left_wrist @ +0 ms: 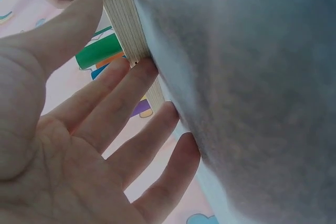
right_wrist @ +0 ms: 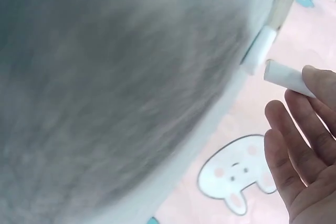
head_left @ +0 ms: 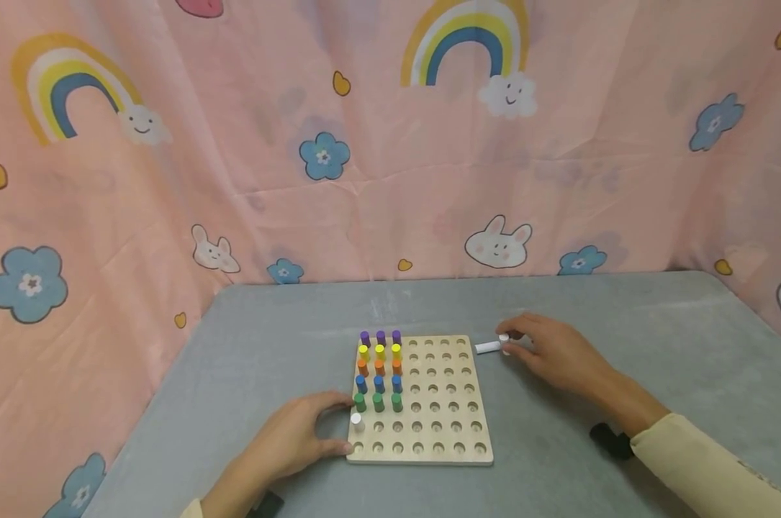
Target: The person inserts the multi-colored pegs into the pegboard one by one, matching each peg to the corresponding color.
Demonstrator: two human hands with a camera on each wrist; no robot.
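Observation:
A wooden pegboard (head_left: 425, 416) lies on the table, with purple, yellow, orange, blue and green pegs (head_left: 378, 403) standing in rows of three on its left side. One white peg (head_left: 357, 422) stands at the left end of the row before the front one. My left hand (head_left: 289, 435) touches the board's left edge, thumb by the front corner, and its fairly straight fingertips meet the edge in the left wrist view. Beyond the board's right side, my right hand (head_left: 561, 352) pinches a white peg (right_wrist: 285, 76) between thumb and fingers. Another white peg (head_left: 487, 347) lies on the table beside it.
The grey tabletop (head_left: 286, 338) surrounds the board. A pink patterned curtain (head_left: 377, 201) hangs behind the table and along its sides. Rows of holes (head_left: 432, 388) fill the board's right part and its front row.

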